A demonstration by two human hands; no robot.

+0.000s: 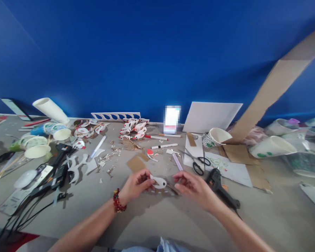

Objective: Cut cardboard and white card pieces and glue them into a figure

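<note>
Between the thumb and fingers of my left hand [138, 185] is a white paper bird-shaped cutout [159, 182] with a black dot like an eye. My right hand [195, 189] hovers just to its right, fingers loosely curled, with a gap between thumb and fingertips. A thin brown cardboard strip [173, 189] shows beside the right thumb; whether the thumb touches it I cannot tell. Behind the hands lie a brown cardboard piece [135, 163] and a pale purple stick [177, 161]. Scissors [198, 163] with black handles rest beyond my right hand.
A black glue gun [222, 189] lies by my right forearm. Several similar bird cutouts [133, 128] stand at the back. Markers [164, 146], paper scraps [109, 157] and a lit phone [172, 119] lie or stand ahead. Paper cups [274, 147], a power strip [28, 190] and cables fill the sides.
</note>
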